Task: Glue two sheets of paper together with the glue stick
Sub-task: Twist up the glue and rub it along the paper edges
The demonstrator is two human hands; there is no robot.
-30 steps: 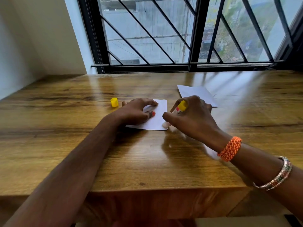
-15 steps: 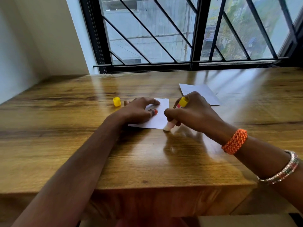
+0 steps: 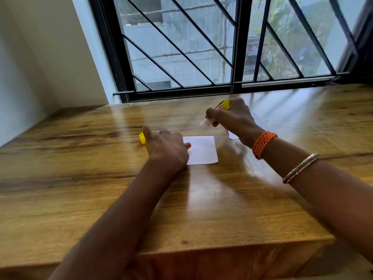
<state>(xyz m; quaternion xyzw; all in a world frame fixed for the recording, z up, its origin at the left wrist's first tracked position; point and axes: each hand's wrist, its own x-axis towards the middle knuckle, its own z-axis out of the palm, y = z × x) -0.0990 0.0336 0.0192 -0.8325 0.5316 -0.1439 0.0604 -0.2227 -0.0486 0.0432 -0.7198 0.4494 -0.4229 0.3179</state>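
A white sheet of paper (image 3: 202, 150) lies flat on the wooden table (image 3: 80, 178). My left hand (image 3: 167, 148) rests at the sheet's left edge, one red-nailed fingertip on the paper and the thumb right beside the yellow cap (image 3: 142, 138); I cannot tell if they touch. My right hand (image 3: 232, 118) is raised behind the sheet, shut on the glue stick (image 3: 210, 120), whose pale tip points down-left in the air and whose yellow end sticks up. The second sheet (image 3: 233, 136) shows only a corner under my right wrist.
A black barred window (image 3: 232, 85) runs along the table's far edge, and a white wall stands at the left. The table's near edge (image 3: 222, 249) is close to my body.
My right hand has lifted the glue stick off the sheet's right edge and carried it back and up. My left hand has slid left toward the cap, uncovering most of the sheet.
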